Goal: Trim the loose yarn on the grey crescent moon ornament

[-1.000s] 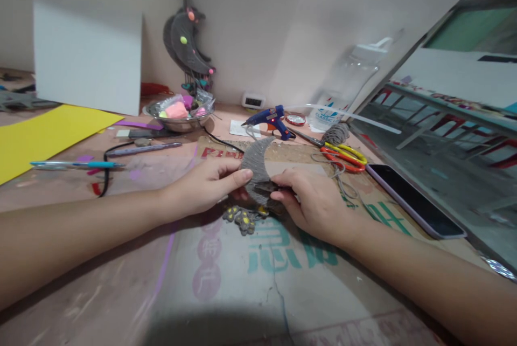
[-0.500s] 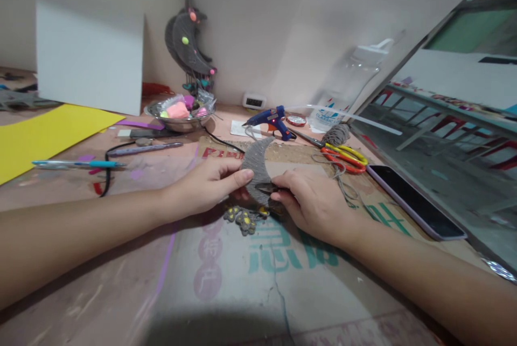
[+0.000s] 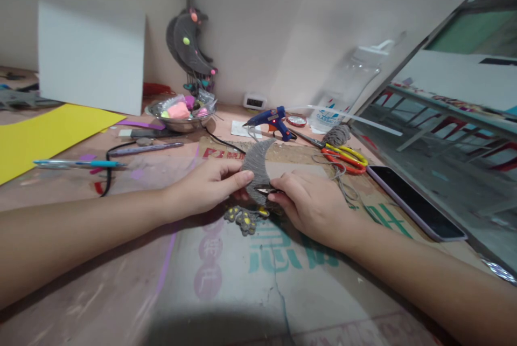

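Note:
My left hand [image 3: 214,184] pinches a grey, yarn-wrapped crescent moon [image 3: 255,165] by its left edge, thumb on the front. In my right hand [image 3: 311,200] is a pair of small dark thread snips [image 3: 264,191], gripped between thumb and fingers. Their pointed tip lies against the lower part of the moon, and the rest is hidden in the hand. Just below the moon, small grey flower-like pieces with yellow spots [image 3: 245,221] rest on the printed cardboard [image 3: 226,297].
Behind my hands lie a blue glue gun [image 3: 271,119], scissors [image 3: 345,157], grey yarn [image 3: 337,135] and a metal bowl [image 3: 181,124] of colourful bits. A phone [image 3: 416,203] is at right; a pen [image 3: 81,164] and yellow sheet [image 3: 60,133] at left. A decorated moon [image 3: 188,44] hangs behind.
The snips' tip has turned slightly and now shows a lighter glint, as my right fingers shift a little left. My left hand and the moon stay nearly in place.

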The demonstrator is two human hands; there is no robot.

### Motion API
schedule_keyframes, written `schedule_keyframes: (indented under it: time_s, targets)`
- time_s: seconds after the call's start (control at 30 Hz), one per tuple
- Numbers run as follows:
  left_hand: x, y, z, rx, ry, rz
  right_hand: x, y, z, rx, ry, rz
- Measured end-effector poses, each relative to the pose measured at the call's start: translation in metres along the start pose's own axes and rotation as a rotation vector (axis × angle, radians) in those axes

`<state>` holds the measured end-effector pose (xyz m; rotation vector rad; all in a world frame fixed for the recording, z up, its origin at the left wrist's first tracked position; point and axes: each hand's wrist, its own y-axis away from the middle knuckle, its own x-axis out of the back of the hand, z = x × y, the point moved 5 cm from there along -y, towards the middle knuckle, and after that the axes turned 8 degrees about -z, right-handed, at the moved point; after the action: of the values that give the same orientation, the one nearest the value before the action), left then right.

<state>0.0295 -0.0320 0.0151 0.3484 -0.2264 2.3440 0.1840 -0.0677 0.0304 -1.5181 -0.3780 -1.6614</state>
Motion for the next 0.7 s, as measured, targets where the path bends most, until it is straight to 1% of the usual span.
schedule_keyframes:
  time_s: [0.17,0.33,0.53,0.7]
  targets:
    - [0.0001,-0.0003,-0.0011,0.01,-0.01,-0.001,-0.0005,0.0004,-0.0008,0.037,0.017,0.024]
    - [-0.0002,-0.0004,-0.0032,0.011,0.018,-0.003,-0.0008,0.0011,0.003,0.004,-0.052,0.044]
    - [-0.0002,-0.0007,-0.002,0.003,0.033,0.001,0.0043,0.0009,0.0023,0.022,-0.098,0.108]
    - [-0.0004,-0.0003,-0.0014,0.013,-0.003,0.006,0.0027,0.0005,0.0026,0.006,-0.094,0.078]
